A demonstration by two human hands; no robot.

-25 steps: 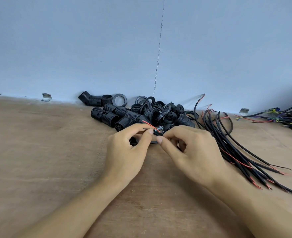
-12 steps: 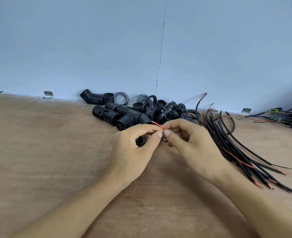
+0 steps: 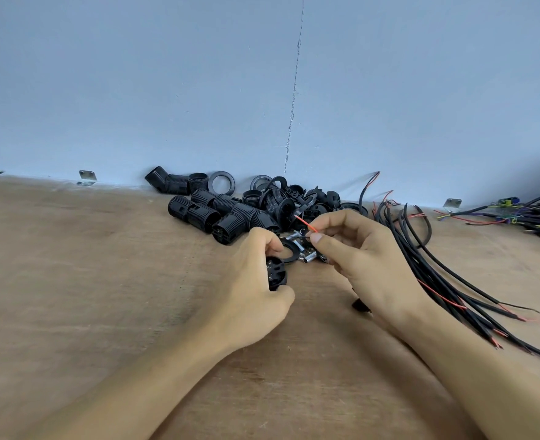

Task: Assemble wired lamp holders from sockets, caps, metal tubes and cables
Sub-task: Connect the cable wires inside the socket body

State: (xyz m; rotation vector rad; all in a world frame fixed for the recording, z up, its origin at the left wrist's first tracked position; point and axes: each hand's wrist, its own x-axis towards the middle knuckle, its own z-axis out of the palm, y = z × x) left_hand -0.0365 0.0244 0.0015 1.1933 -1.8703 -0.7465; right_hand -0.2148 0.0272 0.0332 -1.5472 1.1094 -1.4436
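Observation:
My left hand (image 3: 249,290) is closed around a black socket insert (image 3: 276,274), its terminal face turned right. My right hand (image 3: 364,262) pinches a cable's thin red wire (image 3: 305,223) between thumb and forefinger, the wire's tip pointing up-left, apart from the insert. The black cable end (image 3: 361,304) pokes out under my right palm. Between my hands lie short metal tubes (image 3: 308,256) and a black ring (image 3: 291,252). A pile of black threaded sockets and caps (image 3: 230,214) sits behind them against the wall.
A loose bundle of black cables with red cores (image 3: 453,281) fans across the wooden table (image 3: 87,281) to the right. More coloured wires (image 3: 523,214) lie at the far right. Metal brackets (image 3: 87,177) hold the table to the blue wall.
My hands have come apart: the left one dropped lower with the socket insert, the right one lifted the red wire away from it. The tubes and ring between them are now uncovered.

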